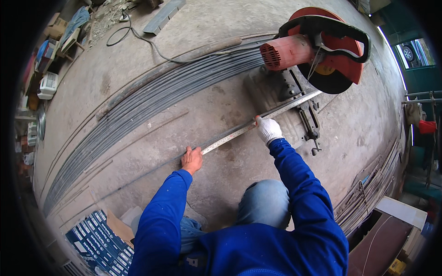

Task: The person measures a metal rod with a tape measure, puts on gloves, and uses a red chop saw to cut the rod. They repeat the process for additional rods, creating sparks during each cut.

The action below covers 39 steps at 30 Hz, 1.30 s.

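A thin steel rod point(159, 165) runs slantwise from the lower left toward the red cut-off saw point(317, 50). Along it lies a pale measuring tape point(230, 136) with printed markings, stretching toward the saw's dark disc point(324, 79). My bare left hand point(192, 160) is closed round the tape's near end and touches the rod; what lies inside the palm is hidden. In a white knit glove with the fingertips bare, my right hand point(268, 129) pinches tape and rod together just short of the saw base point(301, 103).
A bundle of long steel bars point(156, 87) curves across the concrete floor on the left, beside a thicker pipe point(170, 73). A black cable point(152, 43) loops behind. More thin rods point(368, 193) lie at right. A blue-and-white carton point(99, 244) stands lower left.
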{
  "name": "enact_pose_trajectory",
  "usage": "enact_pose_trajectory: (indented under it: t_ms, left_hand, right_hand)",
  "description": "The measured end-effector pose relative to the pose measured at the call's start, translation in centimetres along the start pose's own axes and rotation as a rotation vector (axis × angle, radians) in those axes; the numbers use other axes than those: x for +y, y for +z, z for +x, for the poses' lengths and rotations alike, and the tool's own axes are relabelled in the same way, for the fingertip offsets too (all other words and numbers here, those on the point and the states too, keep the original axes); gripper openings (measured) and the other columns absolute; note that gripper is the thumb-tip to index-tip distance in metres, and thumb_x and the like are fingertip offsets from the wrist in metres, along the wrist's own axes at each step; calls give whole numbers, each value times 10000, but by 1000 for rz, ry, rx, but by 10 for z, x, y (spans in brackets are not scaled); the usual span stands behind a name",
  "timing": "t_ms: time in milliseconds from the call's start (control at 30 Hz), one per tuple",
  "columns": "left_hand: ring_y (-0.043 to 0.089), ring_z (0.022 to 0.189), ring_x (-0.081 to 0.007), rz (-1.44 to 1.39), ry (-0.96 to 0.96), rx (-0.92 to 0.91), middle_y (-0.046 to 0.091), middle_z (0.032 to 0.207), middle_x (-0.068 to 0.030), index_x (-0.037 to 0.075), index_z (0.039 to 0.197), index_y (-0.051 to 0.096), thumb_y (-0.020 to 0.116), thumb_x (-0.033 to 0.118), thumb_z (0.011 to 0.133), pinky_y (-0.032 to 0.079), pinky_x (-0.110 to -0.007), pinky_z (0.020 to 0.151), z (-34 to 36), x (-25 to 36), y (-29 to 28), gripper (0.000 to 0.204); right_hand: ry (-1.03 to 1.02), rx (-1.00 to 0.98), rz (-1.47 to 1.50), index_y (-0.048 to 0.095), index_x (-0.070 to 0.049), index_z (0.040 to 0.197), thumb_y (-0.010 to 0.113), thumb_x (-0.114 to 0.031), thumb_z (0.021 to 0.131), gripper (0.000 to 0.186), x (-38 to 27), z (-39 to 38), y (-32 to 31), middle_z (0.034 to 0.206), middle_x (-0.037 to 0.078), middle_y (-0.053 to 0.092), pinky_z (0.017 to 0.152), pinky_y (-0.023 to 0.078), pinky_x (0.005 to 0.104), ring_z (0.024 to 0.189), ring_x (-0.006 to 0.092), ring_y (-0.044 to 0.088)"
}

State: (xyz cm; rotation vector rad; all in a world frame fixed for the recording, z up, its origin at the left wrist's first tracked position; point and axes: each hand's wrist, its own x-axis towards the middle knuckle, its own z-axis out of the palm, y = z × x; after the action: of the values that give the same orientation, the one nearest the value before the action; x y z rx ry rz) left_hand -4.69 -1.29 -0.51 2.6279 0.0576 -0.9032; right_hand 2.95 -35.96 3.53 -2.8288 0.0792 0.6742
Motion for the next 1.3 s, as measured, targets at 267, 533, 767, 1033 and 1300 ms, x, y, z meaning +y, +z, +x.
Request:
enact_pose_trajectory:
  t_ms: [267, 533, 767, 1033, 1300]
  left_hand:
    - [662, 880, -395, -92, 130, -117, 669, 936, -204, 68, 996, 648, 596, 325, 969, 506, -490, 762, 13, -14, -19, 264]
    - [652, 734, -305, -145, 383, -209, 671, 774, -170, 23, 871, 671, 630, 297, 937, 491, -431, 674, 20, -23, -48, 285]
    - [614, 690, -209, -150, 327, -408, 663, 728, -119, 40, 876, 709, 679, 283, 910, 469, -382, 629, 9, -6, -86, 248]
    - [609, 684, -173, -88, 322, -462, 678, 745, -80, 24, 871, 710, 723, 262, 872, 473, -352, 621, 19, -37, -125, 239]
    - [650, 727, -158, -60, 264, -515, 712, 780, -54, 22, 917, 720, 742, 214, 883, 508, -326, 663, -77, -20, -281, 196]
  right_hand:
    - [222, 48, 750, 654, -75, 1167, 556, -221, 987, 251, 25, -37, -6, 877, 119, 714, 694, 570, 419, 744, 268, 693]
    - [275, 283, 1912, 563, -132, 1297, 571, -260, 1019, 307, 46, -55, 10, 1288, -9, 597, 884, 518, 467, 1029, 179, 602]
    - [281, 734, 2125, 536, -169, 1335, 653, -336, 981, 408, 77, -24, -17, 1306, 9, 590, 842, 535, 533, 1044, 256, 624]
    - [277, 1188, 2098, 569, -164, 1302, 618, -346, 1005, 352, 195, -68, -88, 1194, 71, 612, 802, 562, 498, 992, 278, 631]
    - [383, 1335, 2070, 576, -141, 1289, 636, -318, 987, 355, 200, -209, -210, 1069, 80, 649, 748, 541, 420, 891, 226, 607]
